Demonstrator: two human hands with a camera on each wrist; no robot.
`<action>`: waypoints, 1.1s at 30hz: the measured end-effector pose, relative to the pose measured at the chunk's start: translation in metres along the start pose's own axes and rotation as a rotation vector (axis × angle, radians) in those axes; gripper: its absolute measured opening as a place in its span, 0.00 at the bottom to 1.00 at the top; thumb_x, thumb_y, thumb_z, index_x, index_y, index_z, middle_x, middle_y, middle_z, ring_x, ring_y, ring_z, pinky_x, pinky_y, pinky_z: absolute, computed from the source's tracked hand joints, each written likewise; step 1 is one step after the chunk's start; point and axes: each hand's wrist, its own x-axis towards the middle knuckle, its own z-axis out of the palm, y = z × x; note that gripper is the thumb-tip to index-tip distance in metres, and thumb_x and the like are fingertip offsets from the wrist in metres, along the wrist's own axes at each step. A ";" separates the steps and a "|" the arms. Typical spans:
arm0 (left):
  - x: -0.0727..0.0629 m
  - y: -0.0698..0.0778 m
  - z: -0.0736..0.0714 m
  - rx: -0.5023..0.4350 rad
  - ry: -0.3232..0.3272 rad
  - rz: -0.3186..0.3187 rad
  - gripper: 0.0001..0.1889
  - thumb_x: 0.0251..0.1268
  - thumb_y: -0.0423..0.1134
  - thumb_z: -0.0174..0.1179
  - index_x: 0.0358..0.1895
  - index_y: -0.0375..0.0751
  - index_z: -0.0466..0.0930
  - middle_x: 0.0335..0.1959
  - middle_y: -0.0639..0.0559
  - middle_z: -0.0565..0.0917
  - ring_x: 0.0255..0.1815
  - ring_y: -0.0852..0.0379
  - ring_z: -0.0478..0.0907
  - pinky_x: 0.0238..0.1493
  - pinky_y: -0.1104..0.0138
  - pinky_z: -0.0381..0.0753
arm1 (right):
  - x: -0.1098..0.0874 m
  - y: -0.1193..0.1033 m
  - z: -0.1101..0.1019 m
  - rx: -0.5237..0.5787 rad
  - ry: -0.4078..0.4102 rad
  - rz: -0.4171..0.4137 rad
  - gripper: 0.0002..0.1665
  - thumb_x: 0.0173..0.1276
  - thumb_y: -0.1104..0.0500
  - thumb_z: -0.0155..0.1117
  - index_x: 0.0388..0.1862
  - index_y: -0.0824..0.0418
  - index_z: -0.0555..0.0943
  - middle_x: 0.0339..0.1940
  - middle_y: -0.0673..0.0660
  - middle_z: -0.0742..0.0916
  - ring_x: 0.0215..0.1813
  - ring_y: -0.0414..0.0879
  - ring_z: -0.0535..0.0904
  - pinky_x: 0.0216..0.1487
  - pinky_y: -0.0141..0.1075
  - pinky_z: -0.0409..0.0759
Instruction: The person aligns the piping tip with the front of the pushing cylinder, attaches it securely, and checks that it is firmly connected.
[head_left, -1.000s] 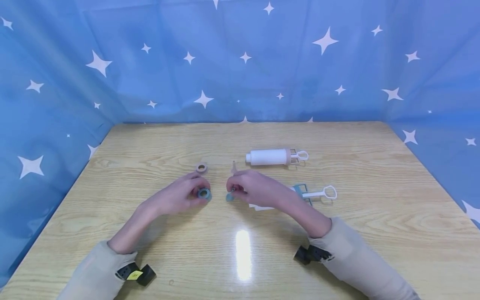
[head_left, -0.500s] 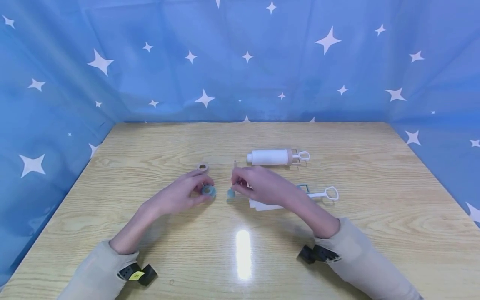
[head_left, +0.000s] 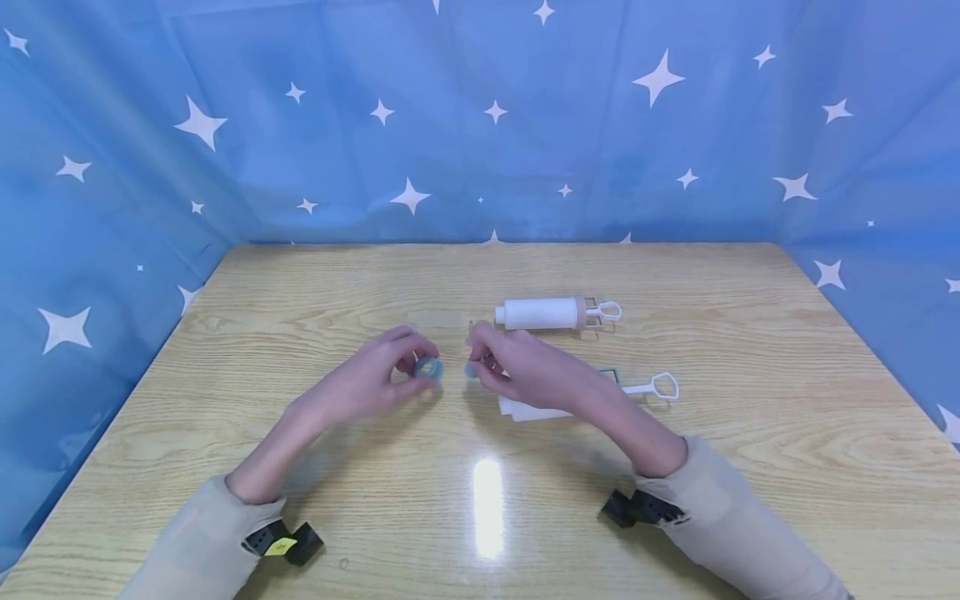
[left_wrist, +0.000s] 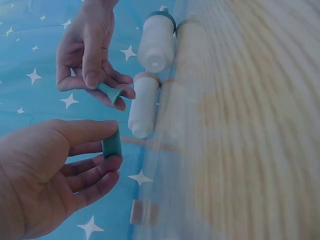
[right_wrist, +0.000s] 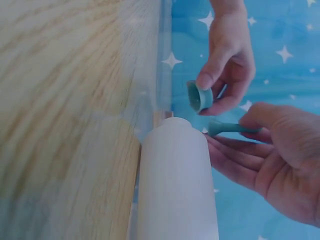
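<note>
My left hand (head_left: 371, 379) pinches a short teal ring-shaped cap (left_wrist: 112, 145) between thumb and fingers; its open hollow side shows in the right wrist view. Facing it across a small gap, my right hand (head_left: 525, 367) holds a slim teal nozzle (right_wrist: 230, 127) by its stem, the flared end toward the cap. Both pieces are raised off the table. Under my right forearm lies a white syringe-like tube (head_left: 528, 412) with a looped plunger handle (head_left: 664, 386), its middle partly hidden by the arm.
Farther back lies a second white tube (head_left: 540, 314) with a pinkish collar and looped handle. A pinkish nozzle (left_wrist: 152, 144) stands beyond my hands, and a pinkish ring (left_wrist: 142, 213) shows in the left wrist view. A blue star-patterned curtain (head_left: 450, 150) borders the wooden table (head_left: 375, 533).
Both hands have moved slightly away from the body. The left hand has carried the teal cap up and rightward, closer to the teal nozzle, and the cap has tilted. The tubes stay put.
</note>
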 end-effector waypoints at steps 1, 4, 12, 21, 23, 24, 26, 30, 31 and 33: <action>0.001 0.002 0.000 -0.004 0.012 -0.002 0.15 0.67 0.36 0.68 0.54 0.37 0.82 0.45 0.51 0.80 0.41 0.59 0.79 0.42 0.63 0.85 | 0.000 0.001 0.000 0.012 0.012 -0.012 0.07 0.74 0.72 0.54 0.40 0.62 0.68 0.36 0.55 0.84 0.33 0.38 0.81 0.33 0.26 0.81; 0.004 0.005 -0.001 -0.018 0.048 -0.009 0.16 0.66 0.36 0.68 0.54 0.36 0.82 0.46 0.49 0.81 0.41 0.58 0.79 0.43 0.59 0.85 | 0.000 0.001 -0.002 0.041 0.027 -0.021 0.07 0.73 0.72 0.55 0.40 0.62 0.69 0.36 0.55 0.83 0.36 0.42 0.84 0.36 0.26 0.83; 0.013 0.013 -0.004 -0.050 0.136 0.039 0.15 0.65 0.34 0.69 0.53 0.35 0.82 0.44 0.49 0.82 0.38 0.57 0.81 0.43 0.54 0.86 | -0.002 -0.001 -0.010 -0.003 0.037 0.063 0.04 0.73 0.68 0.63 0.44 0.62 0.79 0.33 0.48 0.81 0.35 0.36 0.79 0.36 0.29 0.83; 0.021 0.024 -0.013 -0.103 0.187 0.090 0.14 0.63 0.32 0.70 0.50 0.35 0.82 0.43 0.50 0.83 0.39 0.58 0.83 0.45 0.63 0.87 | -0.011 -0.001 -0.015 -0.077 0.195 0.009 0.09 0.67 0.67 0.70 0.45 0.62 0.83 0.37 0.51 0.83 0.31 0.39 0.75 0.32 0.31 0.80; 0.023 0.025 -0.013 -0.122 0.192 0.107 0.14 0.63 0.32 0.70 0.50 0.36 0.82 0.43 0.50 0.83 0.39 0.58 0.83 0.45 0.66 0.87 | -0.013 -0.001 -0.016 -0.095 0.231 0.001 0.09 0.67 0.67 0.71 0.44 0.61 0.83 0.38 0.51 0.83 0.31 0.40 0.75 0.31 0.32 0.80; 0.024 0.026 -0.013 -0.128 0.195 0.115 0.14 0.64 0.32 0.70 0.50 0.36 0.82 0.43 0.50 0.83 0.39 0.59 0.83 0.45 0.66 0.87 | -0.015 0.000 -0.017 -0.104 0.246 -0.001 0.09 0.66 0.68 0.71 0.44 0.61 0.83 0.38 0.52 0.83 0.32 0.41 0.75 0.31 0.33 0.81; 0.026 0.028 -0.013 -0.139 0.200 0.125 0.13 0.64 0.33 0.70 0.50 0.36 0.82 0.42 0.51 0.83 0.39 0.59 0.83 0.45 0.67 0.86 | -0.018 0.001 -0.018 -0.112 0.269 0.000 0.09 0.65 0.69 0.71 0.43 0.61 0.84 0.40 0.53 0.83 0.33 0.42 0.76 0.31 0.35 0.81; 0.024 0.028 -0.010 -0.165 0.201 0.120 0.13 0.64 0.33 0.70 0.51 0.37 0.82 0.43 0.51 0.83 0.40 0.59 0.83 0.46 0.67 0.86 | -0.023 0.001 -0.020 -0.122 0.264 0.032 0.10 0.65 0.68 0.72 0.43 0.60 0.85 0.40 0.52 0.83 0.33 0.41 0.76 0.29 0.34 0.80; 0.023 0.028 -0.009 -0.172 0.202 0.116 0.14 0.64 0.33 0.70 0.51 0.37 0.82 0.43 0.51 0.82 0.40 0.59 0.83 0.46 0.67 0.86 | -0.024 0.001 -0.020 -0.121 0.257 0.043 0.09 0.65 0.67 0.73 0.43 0.59 0.86 0.40 0.52 0.83 0.32 0.40 0.75 0.28 0.34 0.80; 0.020 0.027 -0.007 -0.187 0.204 0.112 0.14 0.64 0.32 0.70 0.52 0.36 0.82 0.43 0.50 0.82 0.40 0.58 0.83 0.47 0.66 0.87 | -0.026 0.000 -0.021 -0.122 0.247 0.059 0.10 0.64 0.66 0.74 0.43 0.59 0.86 0.39 0.51 0.82 0.31 0.39 0.74 0.27 0.34 0.79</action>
